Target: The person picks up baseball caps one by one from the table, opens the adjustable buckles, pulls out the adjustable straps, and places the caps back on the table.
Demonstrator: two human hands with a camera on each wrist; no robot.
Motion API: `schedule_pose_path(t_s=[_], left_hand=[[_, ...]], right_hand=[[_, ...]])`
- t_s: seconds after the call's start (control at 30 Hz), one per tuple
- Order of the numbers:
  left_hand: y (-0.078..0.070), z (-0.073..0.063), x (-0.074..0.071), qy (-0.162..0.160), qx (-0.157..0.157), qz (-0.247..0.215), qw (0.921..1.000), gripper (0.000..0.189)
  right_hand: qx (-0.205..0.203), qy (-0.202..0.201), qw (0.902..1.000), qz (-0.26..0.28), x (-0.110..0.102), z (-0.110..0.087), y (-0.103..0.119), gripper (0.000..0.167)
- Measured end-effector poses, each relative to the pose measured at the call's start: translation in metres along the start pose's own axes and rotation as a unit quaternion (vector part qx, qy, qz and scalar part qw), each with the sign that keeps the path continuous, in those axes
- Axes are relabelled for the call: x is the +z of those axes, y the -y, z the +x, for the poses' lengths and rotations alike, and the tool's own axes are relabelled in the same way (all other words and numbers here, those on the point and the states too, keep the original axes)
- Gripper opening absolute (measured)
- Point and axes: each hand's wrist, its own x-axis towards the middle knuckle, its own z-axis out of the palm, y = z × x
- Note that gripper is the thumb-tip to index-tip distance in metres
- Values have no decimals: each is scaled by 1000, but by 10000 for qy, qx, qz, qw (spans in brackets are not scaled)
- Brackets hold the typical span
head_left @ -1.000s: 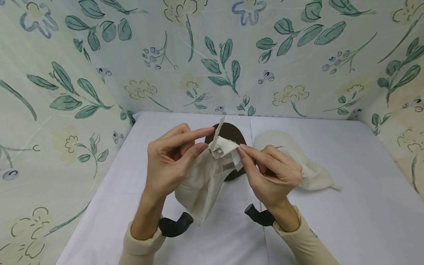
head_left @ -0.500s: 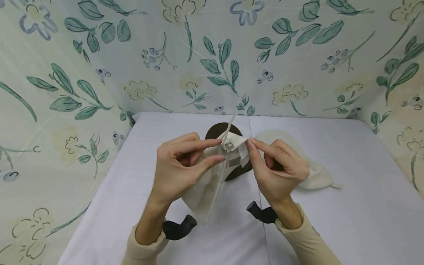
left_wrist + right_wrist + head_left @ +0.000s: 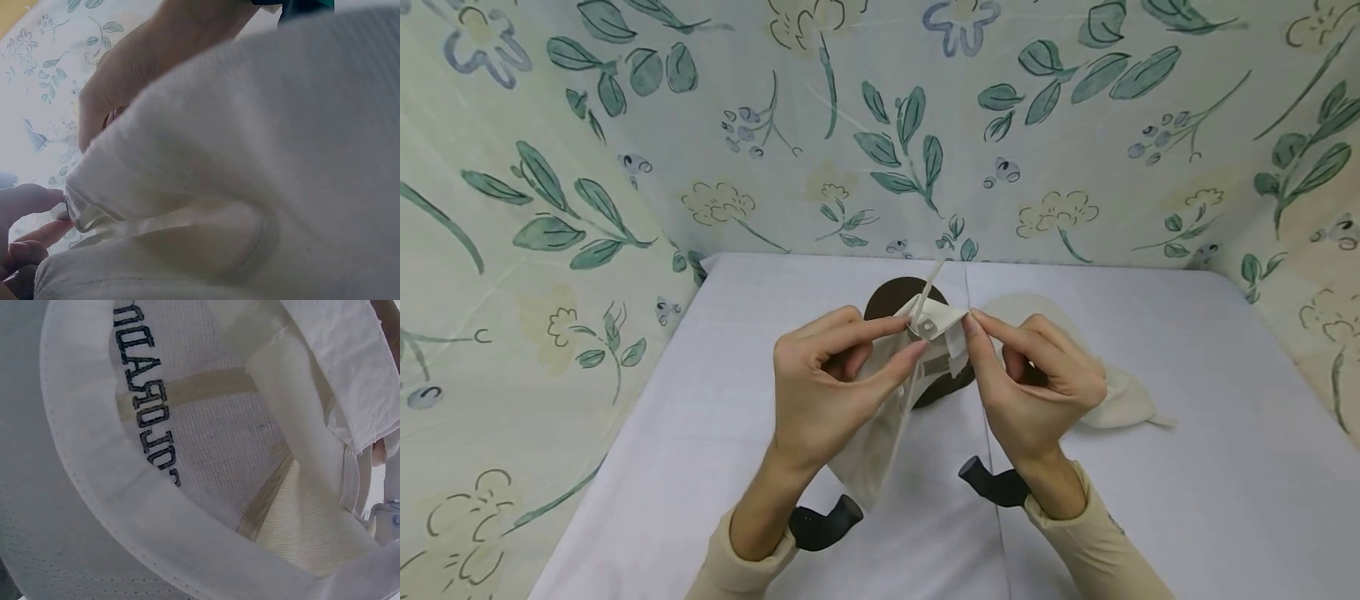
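Narrow pinches both sides: my left hand (image 3: 838,392) on the small metal buckle (image 3: 928,326), my right hand (image 3: 1037,375) on a corner of the cream fabric cap (image 3: 868,457), between them; white cloth-covered table (image 3: 1221,467) spreads wide rightward, floral curtain (image 3: 820,167) beyond its far edge.

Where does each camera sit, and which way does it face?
Head: on the head, facing forward and down at a held cream cap; left hand, right hand and both sleeves show.
Left wrist: on that wrist, facing the cap's fabric; fingers show at left, a hand above.
Right wrist: on that wrist, facing into the cap; a little skin shows near the right edge.
Shared: head and right wrist both show the metal clasp.
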Motion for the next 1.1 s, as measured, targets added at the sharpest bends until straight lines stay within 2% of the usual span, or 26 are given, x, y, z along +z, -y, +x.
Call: schedule_pose_path(t_s=[0.13,0.37,0.5,0.57,0.7,0.8,0.9,1.0,1.1], left_hand=[[1,0,0,-41,100,132,9999,18],[4,2,-6,-172,437,326,9984,19],[6,4,-11,-85,537,329,9980,19],[6,5,-13,55,546,312,9980,19],[6,6,-15,423,526,253,9974,21],[7,6,-14,688,587,224,9957,21],[7,6,-13,931,746,203,9926,22],[8,6,-12,1114,951,213,9890,23],[9,5,-12,1193,1076,222,9868,23]], right_hand=[[-13,196,9998,42,-1,0,0,5],[-70,1287,9915,173,-6,7,-1,6],[-149,1740,9843,246,-9,11,-1,4],[-212,1795,9826,429,-11,13,0,7],[-467,1680,9806,892,-15,17,5,25],[-693,1907,9709,1270,-17,19,9,26],[-851,2536,9537,1374,-19,22,11,26],[-893,3164,9381,1090,-21,23,12,30],[-844,3449,9321,718,-21,23,13,32]])
